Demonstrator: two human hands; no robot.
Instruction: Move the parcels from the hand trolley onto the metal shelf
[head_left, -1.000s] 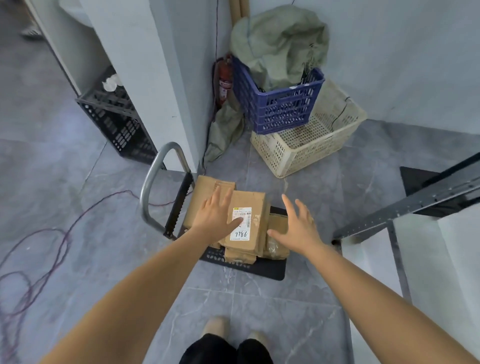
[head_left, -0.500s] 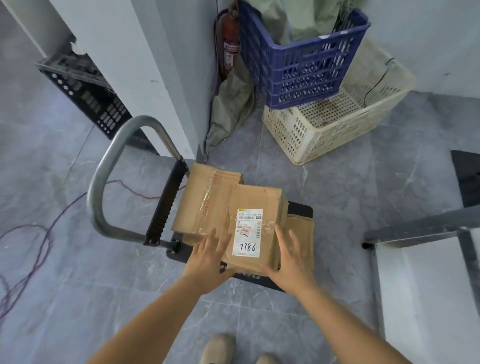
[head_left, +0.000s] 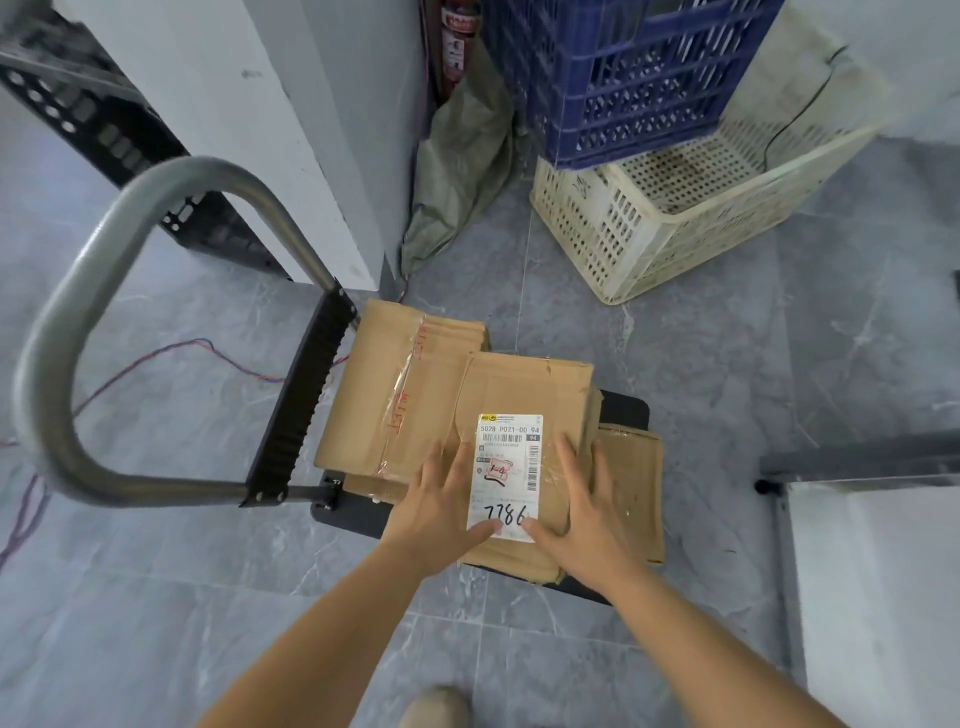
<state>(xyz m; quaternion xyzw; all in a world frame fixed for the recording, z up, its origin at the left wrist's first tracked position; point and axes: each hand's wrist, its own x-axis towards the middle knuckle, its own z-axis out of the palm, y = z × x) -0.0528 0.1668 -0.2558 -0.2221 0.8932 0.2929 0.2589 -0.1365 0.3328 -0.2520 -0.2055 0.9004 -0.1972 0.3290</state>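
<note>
Single view, head-worn, wide-angle. Looks forward and steeply down from standing height over the hand trolley (head_left: 363, 512), close enough that both forearms run in from the bottom edge. Trolley handle (head_left: 78, 312) curves at left, stretched by the lens. Floor (head_left: 130, 597) fills most of the frame. Blue crate (head_left: 623, 78) at top edge, cropped. Shelf frame (head_left: 857, 460) at right edge. Shoe tip (head_left: 434, 706) at bottom centre.

Parcels (head_left: 524, 395) lie stacked on the hand trolley (head_left: 358, 512), crates (head_left: 675, 208) behind, metal shelf (head_left: 857, 460) right.
</note>
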